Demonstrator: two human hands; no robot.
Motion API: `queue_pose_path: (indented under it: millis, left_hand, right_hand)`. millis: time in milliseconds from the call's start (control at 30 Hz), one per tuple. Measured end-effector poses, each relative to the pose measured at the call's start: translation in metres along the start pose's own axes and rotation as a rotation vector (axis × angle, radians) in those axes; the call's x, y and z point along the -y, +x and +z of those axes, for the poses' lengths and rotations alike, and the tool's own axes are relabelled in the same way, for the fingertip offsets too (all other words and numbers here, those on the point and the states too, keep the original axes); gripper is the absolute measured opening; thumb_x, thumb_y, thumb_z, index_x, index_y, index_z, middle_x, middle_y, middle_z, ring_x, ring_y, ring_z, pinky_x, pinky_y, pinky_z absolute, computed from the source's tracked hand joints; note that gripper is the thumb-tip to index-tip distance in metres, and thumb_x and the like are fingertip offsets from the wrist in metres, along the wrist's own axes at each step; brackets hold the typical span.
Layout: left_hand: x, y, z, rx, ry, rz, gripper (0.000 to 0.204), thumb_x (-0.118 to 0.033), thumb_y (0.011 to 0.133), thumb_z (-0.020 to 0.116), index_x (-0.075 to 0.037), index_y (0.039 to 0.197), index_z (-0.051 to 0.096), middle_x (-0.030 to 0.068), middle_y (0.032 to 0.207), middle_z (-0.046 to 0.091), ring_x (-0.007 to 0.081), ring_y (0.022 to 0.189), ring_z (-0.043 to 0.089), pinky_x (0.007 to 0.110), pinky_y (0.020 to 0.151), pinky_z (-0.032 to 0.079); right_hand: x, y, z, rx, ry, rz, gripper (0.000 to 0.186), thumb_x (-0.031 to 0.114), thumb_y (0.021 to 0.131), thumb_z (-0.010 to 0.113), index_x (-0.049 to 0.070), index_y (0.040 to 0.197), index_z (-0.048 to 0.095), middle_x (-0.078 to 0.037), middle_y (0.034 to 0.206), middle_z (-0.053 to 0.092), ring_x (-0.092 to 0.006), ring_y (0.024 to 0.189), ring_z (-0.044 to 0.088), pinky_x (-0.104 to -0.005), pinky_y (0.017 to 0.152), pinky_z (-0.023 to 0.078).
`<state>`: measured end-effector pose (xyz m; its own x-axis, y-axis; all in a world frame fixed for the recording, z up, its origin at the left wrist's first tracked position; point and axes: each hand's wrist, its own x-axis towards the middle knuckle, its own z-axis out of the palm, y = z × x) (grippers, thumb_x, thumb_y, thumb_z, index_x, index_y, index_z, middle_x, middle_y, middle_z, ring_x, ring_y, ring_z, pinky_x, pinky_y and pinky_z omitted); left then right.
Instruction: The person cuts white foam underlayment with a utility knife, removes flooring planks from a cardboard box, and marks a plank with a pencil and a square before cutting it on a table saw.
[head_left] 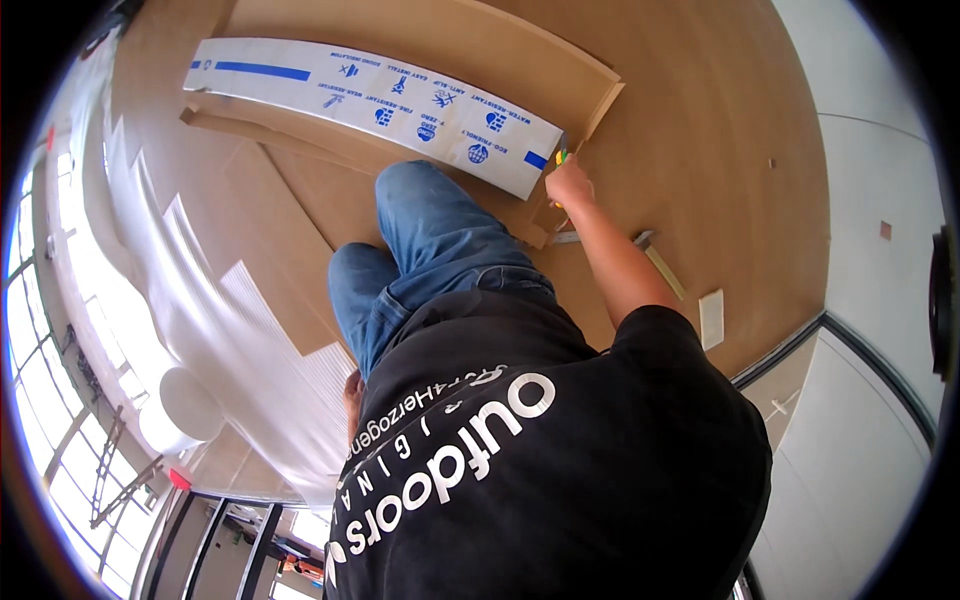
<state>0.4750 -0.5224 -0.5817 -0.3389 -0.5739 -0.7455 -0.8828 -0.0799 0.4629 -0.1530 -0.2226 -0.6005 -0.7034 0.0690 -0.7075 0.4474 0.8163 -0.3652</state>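
My right hand is closed on a utility knife with a yellow-and-green handle, at the right end of a long white box with blue printing. The box lies on opened brown cardboard. My left hand is low beside my jeans, mostly hidden by my body, so its fingers are unclear. Below my right hand, a metal tool and a pale yellow strip lie on the brown floor.
White foam sheeting with a white roll spreads along the left, over and beside brown sheets. A small pale block lies right of my arm. A white wall or panel borders the floor at right.
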Motion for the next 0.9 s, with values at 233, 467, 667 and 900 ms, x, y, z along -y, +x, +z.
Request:
queue_pose_path:
  millis: [233,467,667,900]
  left_hand:
    - [0.008,-0.006,0.005,0.006,0.015,0.021,0.035,-0.022,0.1,0.064,-0.001,0.127,0.067,0.0125,0.112,0.075,0.0209,0.101,0.069,0.034,0.086,0.054]
    - [0.007,0.002,0.037,0.075,-0.014,0.041,0.035,-0.022,0.099,0.063,-0.001,0.126,0.067,0.0132,0.111,0.075,0.0215,0.101,0.07,0.035,0.086,0.054]
    - [0.028,-0.01,0.022,0.05,0.004,0.02,0.034,-0.022,0.099,0.063,-0.001,0.125,0.068,0.0138,0.11,0.076,0.0221,0.1,0.07,0.035,0.086,0.054]
    - [0.041,-0.008,0.021,0.032,-0.008,0.024,0.033,-0.022,0.099,0.063,0.0,0.124,0.068,0.0145,0.109,0.076,0.0227,0.1,0.07,0.036,0.086,0.054]
  right_hand:
    - [0.014,0.011,-0.005,0.071,0.114,0.009,0.053,0.002,0.088,0.048,-0.002,0.14,0.042,-0.023,0.086,0.072,-0.0306,0.061,0.073,-0.0392,0.052,0.058]
    - [-0.077,0.021,0.04,0.299,-0.038,0.019,0.029,0.004,0.09,0.049,-0.007,0.114,0.062,-0.026,0.094,0.071,-0.0324,0.069,0.074,-0.0468,0.051,0.055]
    - [-0.094,-0.043,0.086,0.501,-0.142,-0.113,0.046,0.022,0.09,0.066,-0.006,0.127,0.059,-0.03,0.107,0.072,-0.0451,0.095,0.073,-0.049,0.077,0.059]
    - [-0.166,-0.024,0.058,0.523,-0.292,0.02,0.045,0.032,0.093,0.064,0.005,0.128,0.057,-0.031,0.107,0.07,-0.0473,0.105,0.066,-0.051,0.093,0.051]
